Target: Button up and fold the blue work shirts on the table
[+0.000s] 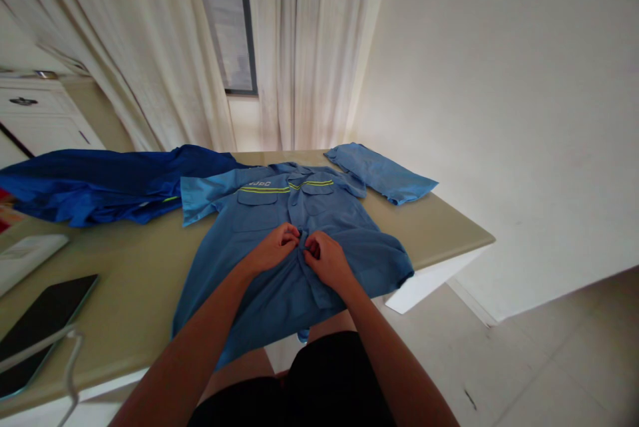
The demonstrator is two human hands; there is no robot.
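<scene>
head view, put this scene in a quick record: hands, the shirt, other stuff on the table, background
left hand: fingers closed on the front placket of the blue shirt
right hand: pinching the same placket, beside the left hand
blue shirt: front up, yellow stripes across chest, hem past the table's near edge
table, left: dark blue garment, white object, dark flat device with white cable over it
table, far right: light blue cloth
background: pale curtains, white wall
</scene>
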